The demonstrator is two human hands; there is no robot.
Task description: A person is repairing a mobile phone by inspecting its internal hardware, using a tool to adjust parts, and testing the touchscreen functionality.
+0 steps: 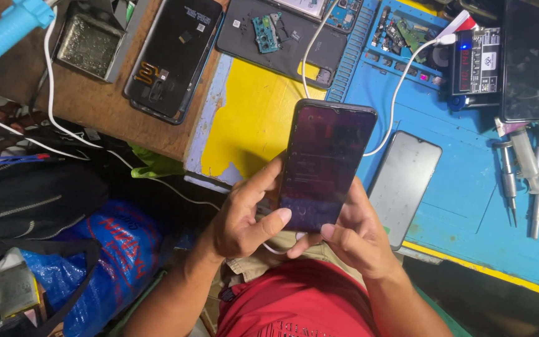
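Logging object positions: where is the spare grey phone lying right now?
The grey phone lies face up on the blue mat, just right of the right hand.

dark smartphone [325, 165] — upright, dim screen lit

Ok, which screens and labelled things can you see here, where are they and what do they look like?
Phone: held in both hands, dark purplish lit screen.
Spare screen: flat on the blue mat, grey, blank.
Meter: top right, black box, red digits, blue light.
Bag: lower left, blue with red print.
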